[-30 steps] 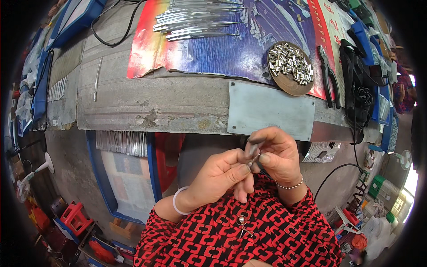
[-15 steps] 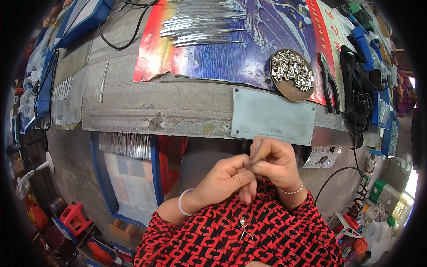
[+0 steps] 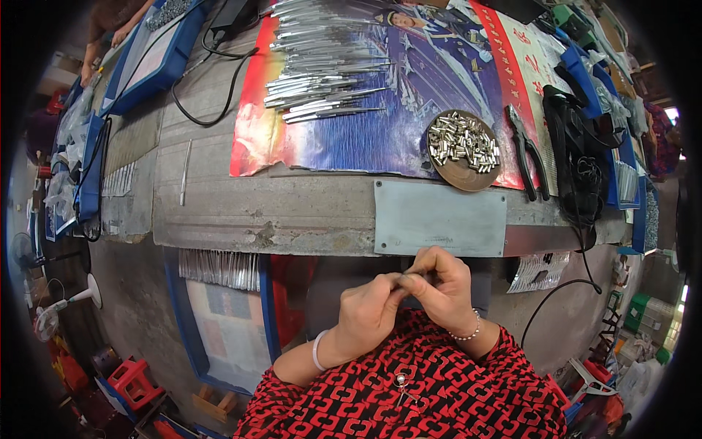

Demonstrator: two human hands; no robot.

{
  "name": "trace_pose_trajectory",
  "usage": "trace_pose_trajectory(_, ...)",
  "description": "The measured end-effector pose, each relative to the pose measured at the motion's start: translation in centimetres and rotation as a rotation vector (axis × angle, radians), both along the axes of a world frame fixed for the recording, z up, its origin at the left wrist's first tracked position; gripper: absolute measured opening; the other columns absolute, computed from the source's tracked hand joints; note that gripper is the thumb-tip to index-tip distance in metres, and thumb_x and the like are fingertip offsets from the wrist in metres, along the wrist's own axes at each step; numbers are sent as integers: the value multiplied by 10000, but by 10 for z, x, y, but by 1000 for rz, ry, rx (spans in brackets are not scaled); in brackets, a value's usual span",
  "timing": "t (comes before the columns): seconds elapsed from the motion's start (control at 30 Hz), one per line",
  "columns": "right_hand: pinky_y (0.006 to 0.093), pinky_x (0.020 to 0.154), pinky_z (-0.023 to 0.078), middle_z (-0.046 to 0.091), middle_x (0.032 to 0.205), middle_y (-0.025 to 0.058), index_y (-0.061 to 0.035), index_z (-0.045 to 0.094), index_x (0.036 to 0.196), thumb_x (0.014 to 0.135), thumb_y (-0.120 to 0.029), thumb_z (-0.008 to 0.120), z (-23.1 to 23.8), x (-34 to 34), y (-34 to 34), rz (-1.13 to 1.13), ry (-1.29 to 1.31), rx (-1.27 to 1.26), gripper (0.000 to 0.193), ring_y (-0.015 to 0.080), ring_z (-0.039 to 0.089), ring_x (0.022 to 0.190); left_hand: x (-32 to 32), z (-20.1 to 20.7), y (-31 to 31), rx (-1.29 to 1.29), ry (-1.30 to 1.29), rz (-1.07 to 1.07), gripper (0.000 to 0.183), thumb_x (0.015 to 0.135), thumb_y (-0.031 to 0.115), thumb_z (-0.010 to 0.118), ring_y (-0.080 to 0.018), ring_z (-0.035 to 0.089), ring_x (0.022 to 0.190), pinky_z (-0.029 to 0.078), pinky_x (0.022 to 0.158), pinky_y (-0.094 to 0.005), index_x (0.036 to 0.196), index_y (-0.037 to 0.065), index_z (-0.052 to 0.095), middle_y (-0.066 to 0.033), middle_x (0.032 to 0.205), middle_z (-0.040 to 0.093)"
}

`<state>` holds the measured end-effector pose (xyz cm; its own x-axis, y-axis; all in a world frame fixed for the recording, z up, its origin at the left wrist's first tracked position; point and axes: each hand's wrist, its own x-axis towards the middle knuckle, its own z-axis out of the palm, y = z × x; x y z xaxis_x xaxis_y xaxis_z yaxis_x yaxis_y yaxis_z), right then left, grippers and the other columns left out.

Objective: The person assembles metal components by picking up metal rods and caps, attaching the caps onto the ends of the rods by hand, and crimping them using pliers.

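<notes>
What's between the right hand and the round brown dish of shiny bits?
A grey plate on the workbench lies between the right hand and the brown dish, in the head view.

Okay, the shirt (image 3: 398, 391) was easily the loudest thing there: red chain-link shapes all over black. The bangle (image 3: 316, 350) was plain white and the beaded bracelet (image 3: 468, 336) pearly pale. The poster (image 3: 351, 150) went from red through yellow into deep blue and purple, plus a bright red band. Shiny silver for the thin strips (image 3: 333, 91) and the little metal pieces (image 3: 464, 139), brown for their dish (image 3: 462, 179). The flat plate (image 3: 439, 219) was pale blue-grey, the bench (image 3: 314, 212) a blotchy grey, the pliers' handles (image 3: 528, 161) black, the stool (image 3: 137, 384) solid red.
</notes>
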<state>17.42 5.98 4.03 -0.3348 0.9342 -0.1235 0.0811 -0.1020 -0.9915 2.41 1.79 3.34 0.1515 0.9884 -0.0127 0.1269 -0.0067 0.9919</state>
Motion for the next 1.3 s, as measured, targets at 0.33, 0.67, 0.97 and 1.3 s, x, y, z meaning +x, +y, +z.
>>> trace_pose_trajectory(0.33, 221, 485, 329, 488, 619, 6, -9, 491, 712, 791, -13, 618, 3, 3, 4, 44, -48, 81, 150, 66, 388, 526, -3, -2, -2, -639, -657, -184, 164, 954, 171, 484, -133, 604, 538, 468, 451, -219, 951, 11, 521, -79, 701, 626)
trace_pose_trajectory(0.67, 262, 562, 433, 630, 758, 108, 24, 611, 786, 762, -95, 725, -4, 24, 17, 432, 418, -53, 167, 169, 578, 664, -8, -22, -6, -912, -1236, -549, 251, 935, 231, 523, -138, 577, 450, 460, 430, -191, 965, -17, 549, -98, 682, 622)
trace_pose_trajectory(0.97, 210, 493, 364, 539, 626, 30, 10, 532, 745, 793, -19, 636, 7, 3, 2, 101, -5, -62, 117, 64, 457, 515, 2, -11, -8, -365, -421, -71, 121, 879, 106, 582, -198, 601, 510, 466, 450, -264, 913, -9, 564, -116, 667, 610)
trace_pose_trajectory(1.3, 221, 500, 383, 538, 715, 46, 6, 555, 763, 805, -74, 660, -10, 17, 13, 429, 462, 19, 139, 86, 476, 537, -15, -16, -8, -870, -1225, -531, 237, 929, 237, 534, -145, 589, 474, 468, 419, -206, 935, 2, 568, -107, 700, 633)
